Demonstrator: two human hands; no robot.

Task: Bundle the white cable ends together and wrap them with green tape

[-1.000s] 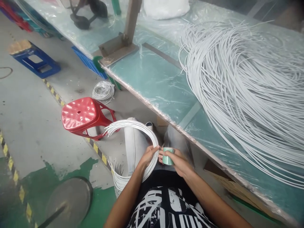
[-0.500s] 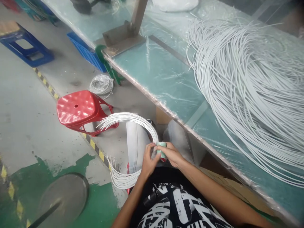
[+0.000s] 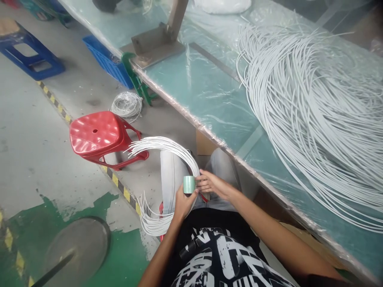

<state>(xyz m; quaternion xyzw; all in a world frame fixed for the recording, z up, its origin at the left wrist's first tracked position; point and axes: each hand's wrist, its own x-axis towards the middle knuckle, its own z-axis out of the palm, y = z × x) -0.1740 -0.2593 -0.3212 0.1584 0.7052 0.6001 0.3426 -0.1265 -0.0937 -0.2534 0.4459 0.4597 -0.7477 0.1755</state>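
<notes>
The desk (image 3: 209, 95) fills the far right of the scene, running down along your right side under clear film. On it, at right, lies a big pile (image 3: 299, 119) of loose white wires. On the floor at left stand the red stool (image 3: 94, 133), nearer you, and the blue stool (image 3: 33, 58), farther off at the far left. The blue crate (image 3: 104, 59) sits by the far edge of the desk. In front of you, the wire bundle (image 3: 167, 142) bends in a C, ends toward the left. A white coil (image 3: 127, 104) lies on the floor beyond the red stool. Your left hand (image 3: 184, 202) grasps the green roll (image 3: 189, 184) by the bundle's bend; whether it also grips the bundle, you cannot tell. Your right hand (image 3: 217, 186) is unclenched, fingers extended just beside the roll.
</notes>
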